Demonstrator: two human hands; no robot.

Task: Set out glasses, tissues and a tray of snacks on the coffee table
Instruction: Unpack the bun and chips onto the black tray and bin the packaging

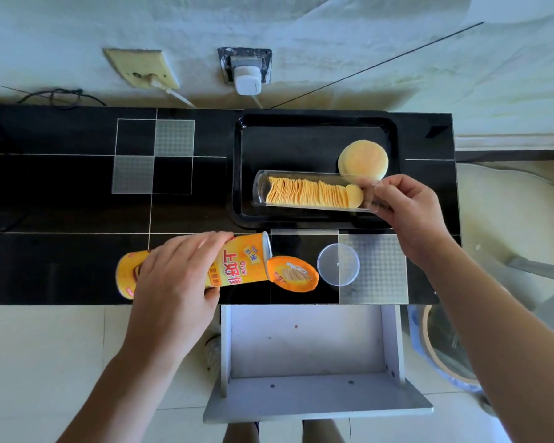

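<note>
While left hand [176, 276] wraps the can [205, 266], right fingers [394, 195] pinch the chip sleeve [311, 193], stretching leftward over the tray [301, 135].

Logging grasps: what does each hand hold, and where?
Left hand grips the orange chip can around its middle; right hand pinches the clear chip sleeve at its right end.

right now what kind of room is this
Probably a home living room: a low black glass coffee table against a wall with power sockets, tiled floor, and a snack tray being filled.
</note>
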